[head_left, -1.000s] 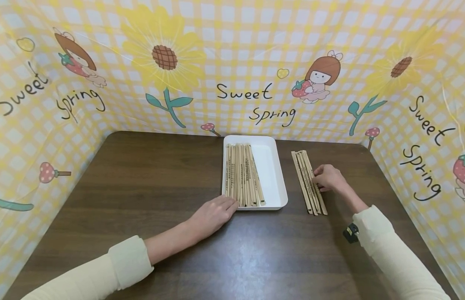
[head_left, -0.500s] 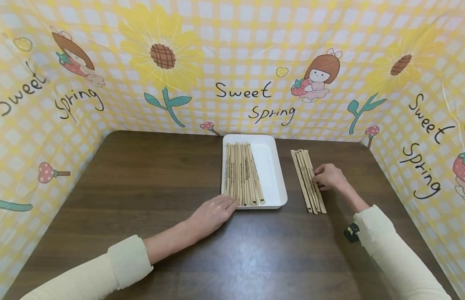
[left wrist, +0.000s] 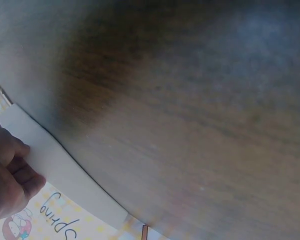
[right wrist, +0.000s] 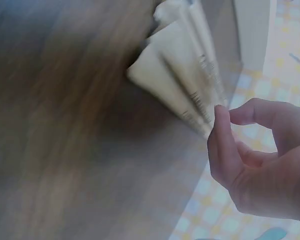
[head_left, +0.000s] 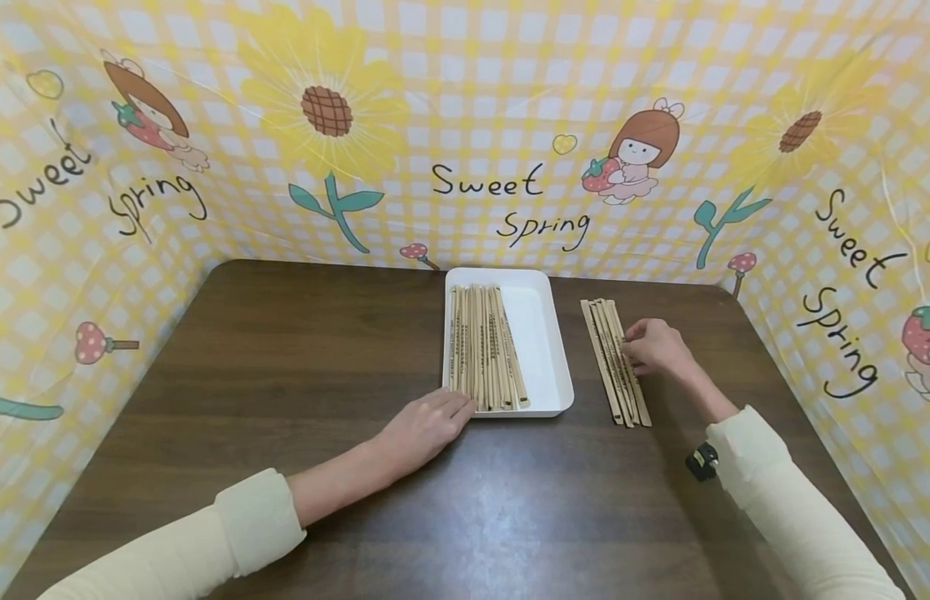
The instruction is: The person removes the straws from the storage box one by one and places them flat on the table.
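Note:
A white tray (head_left: 543, 358) holds several narrow, paper-wrapped sticks (head_left: 480, 350) in brown, printed sleeves, laid lengthwise on its left side. Whether straws or chopsticks lie inside the wrappers is hidden. At the tray's near left corner my left hand (head_left: 427, 425) grips the rim; the left wrist view has its fingers (left wrist: 32, 185) bent over the white wall. To the right of the tray lies a smaller bunch of wrapped sticks (head_left: 607, 358) on the table. My right hand (head_left: 656, 348) pinches at that bunch's right edge, thumb and forefinger tips (right wrist: 221, 112) close together.
Dark brown wooden table (head_left: 315, 350) lies under everything. A yellow checked cloth (head_left: 465, 108) with flowers and lettering walls off the back and both sides. The tray's far edge is close to the back cloth.
My right hand's fingertips have shifted slightly up along the right-hand bunch. The left hand, the tray and the sticks in it stay in place.

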The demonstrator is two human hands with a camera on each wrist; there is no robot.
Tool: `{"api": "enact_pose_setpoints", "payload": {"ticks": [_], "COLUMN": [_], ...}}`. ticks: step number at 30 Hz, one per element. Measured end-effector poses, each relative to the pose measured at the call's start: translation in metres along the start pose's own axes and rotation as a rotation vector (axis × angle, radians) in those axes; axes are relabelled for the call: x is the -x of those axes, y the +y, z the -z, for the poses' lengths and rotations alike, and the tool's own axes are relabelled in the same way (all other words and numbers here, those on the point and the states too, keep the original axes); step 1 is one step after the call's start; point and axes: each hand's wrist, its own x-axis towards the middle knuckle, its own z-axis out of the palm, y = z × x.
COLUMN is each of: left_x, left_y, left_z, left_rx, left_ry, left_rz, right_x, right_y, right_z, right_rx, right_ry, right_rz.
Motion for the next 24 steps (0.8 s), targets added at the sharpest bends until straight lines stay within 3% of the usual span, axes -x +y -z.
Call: {"api": "enact_pose_setpoints", "payload": {"ticks": [5,16,24], "left_x": [0.0,0.0,0.0], "left_y": [-0.001,0.0,0.0], "left_z": [0.001,0.001,0.001], "left_rx": [-0.005,-0.001,-0.012], "left_ry": [-0.01,-0.011,-0.018], "left_rz": [0.001,-0.002,0.001], "right_x": [0.004,0.01,0.009], "right_y": [-0.021,-0.068,-0.095], "right_z": [-0.005,-0.03,-0.051], "right_rx": [0.029,-0.074,-0.061], "right_ry": [-0.003,-0.068,-0.103], "right_rz": [0.06,0.123,0.174]}}
